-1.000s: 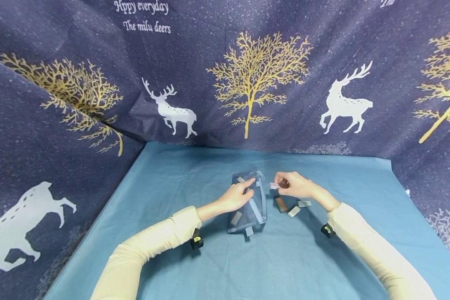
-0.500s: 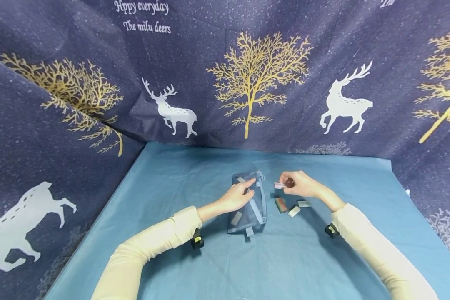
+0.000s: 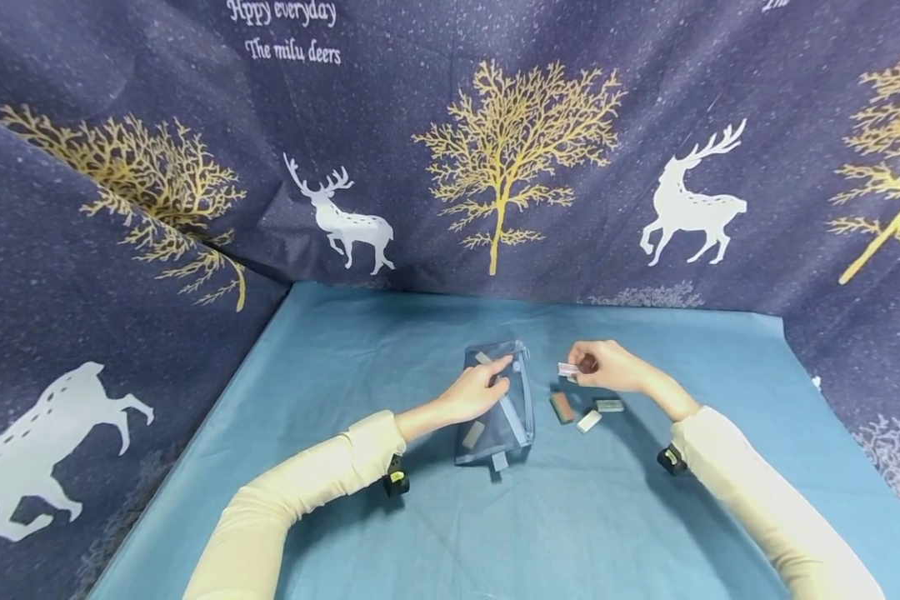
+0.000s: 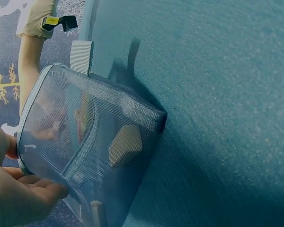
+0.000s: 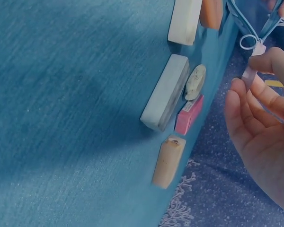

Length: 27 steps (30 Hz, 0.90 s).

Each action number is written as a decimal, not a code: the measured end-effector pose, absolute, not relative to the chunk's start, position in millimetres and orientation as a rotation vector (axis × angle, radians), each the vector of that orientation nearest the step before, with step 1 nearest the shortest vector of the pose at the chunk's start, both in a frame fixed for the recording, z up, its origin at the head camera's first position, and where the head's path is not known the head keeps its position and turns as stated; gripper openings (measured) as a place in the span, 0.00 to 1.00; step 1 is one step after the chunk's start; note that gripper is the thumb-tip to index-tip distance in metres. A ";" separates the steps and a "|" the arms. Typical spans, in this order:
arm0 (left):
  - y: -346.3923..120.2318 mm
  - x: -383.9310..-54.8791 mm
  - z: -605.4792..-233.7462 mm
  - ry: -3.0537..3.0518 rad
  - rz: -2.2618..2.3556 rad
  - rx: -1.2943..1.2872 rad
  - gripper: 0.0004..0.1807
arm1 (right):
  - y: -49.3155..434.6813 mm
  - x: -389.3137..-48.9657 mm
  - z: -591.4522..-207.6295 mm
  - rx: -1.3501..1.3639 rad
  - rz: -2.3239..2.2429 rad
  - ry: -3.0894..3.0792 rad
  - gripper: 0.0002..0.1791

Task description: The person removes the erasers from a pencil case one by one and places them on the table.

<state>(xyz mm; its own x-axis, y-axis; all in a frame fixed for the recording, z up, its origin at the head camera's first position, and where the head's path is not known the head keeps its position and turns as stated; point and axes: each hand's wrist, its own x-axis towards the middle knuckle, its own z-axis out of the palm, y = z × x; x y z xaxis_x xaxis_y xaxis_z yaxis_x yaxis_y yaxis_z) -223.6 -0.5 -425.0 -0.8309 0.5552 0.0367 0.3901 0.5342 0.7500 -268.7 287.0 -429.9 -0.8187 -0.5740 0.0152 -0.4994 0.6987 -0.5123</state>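
Observation:
A blue mesh zip pouch [image 3: 487, 448] lies on the cloth, its mouth facing right and spread apart. My left hand [image 3: 474, 395] grips the pouch by the edge of its mouth, index finger stretched along it. Through the mesh show a pale angular eraser [image 4: 126, 145] and a narrower piece [image 4: 98, 213]. To the right of the mouth, my right hand [image 3: 607, 367] pinches a small pale pink-and-white eraser [image 3: 567, 370] between thumb and fingers, above the cloth. In the right wrist view this eraser [image 5: 249, 74] overlaps the area just below the zipper's ring [image 5: 247, 42].
Several loose erasers lie right of the pouch: an orange-and-green one [image 3: 562, 408], a white one [image 3: 588, 421] and a grey-green one [image 3: 610, 406]. The right wrist view adds a pink block [image 5: 189, 116], a speckled oval [image 5: 195, 82] and a beige piece [image 5: 169, 162].
My right hand has drawn rightward, away from the pouch mouth, still pinching the eraser. The left hand and the pouch have stayed in place.

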 end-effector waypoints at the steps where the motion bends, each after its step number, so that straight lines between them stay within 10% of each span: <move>1: -0.3 -224.4 -425.3 2.555 1.175 0.795 0.27 | 288.2 -269.0 -430.3 -0.872 -0.764 2.758 0.08; 27: 0.3 -233.1 -433.6 2.517 1.160 0.785 0.27 | 304.8 -271.1 -434.4 -0.832 -0.775 2.768 0.09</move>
<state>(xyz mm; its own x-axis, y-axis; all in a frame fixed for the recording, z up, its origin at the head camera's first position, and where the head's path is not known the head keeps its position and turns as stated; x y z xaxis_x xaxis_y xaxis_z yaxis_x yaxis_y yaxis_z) -233.1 0.3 -433.6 -0.8203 0.5719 -0.0095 0.3642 0.5351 0.7623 -271.1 304.8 -434.4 -0.8349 -0.5504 0.0056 -0.4732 0.7127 -0.5178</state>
